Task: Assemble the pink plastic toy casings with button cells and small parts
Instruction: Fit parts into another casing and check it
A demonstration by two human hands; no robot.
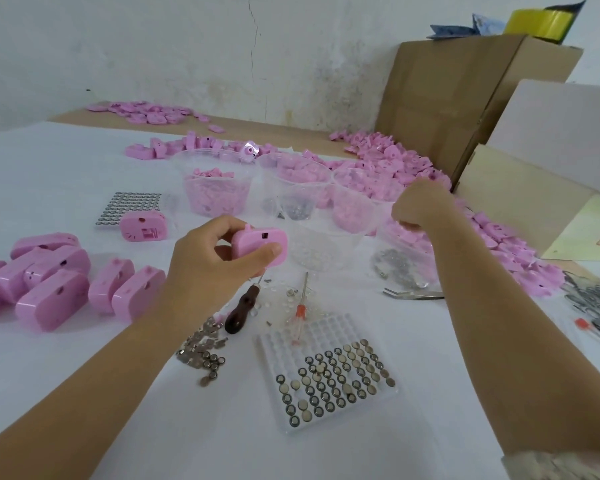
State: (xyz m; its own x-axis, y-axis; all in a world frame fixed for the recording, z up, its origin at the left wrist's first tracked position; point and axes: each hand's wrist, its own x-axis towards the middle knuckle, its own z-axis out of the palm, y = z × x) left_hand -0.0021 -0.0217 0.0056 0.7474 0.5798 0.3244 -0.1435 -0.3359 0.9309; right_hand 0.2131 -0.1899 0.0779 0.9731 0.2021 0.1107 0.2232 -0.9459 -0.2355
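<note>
Your left grip clasps the pink plastic toy casing mid-frame, awaiting parts; your right grip reaches the clear plastic cup, and whether it holds anything cannot be told.

White table carries pink casings grouped at left, clear cups of pink parts mid-back, near cell tray, far cell tray, loose button cells, dark-handled screwdriver, orange-handled screwdriver, tweezers, and a pink-part heap at right.
</note>
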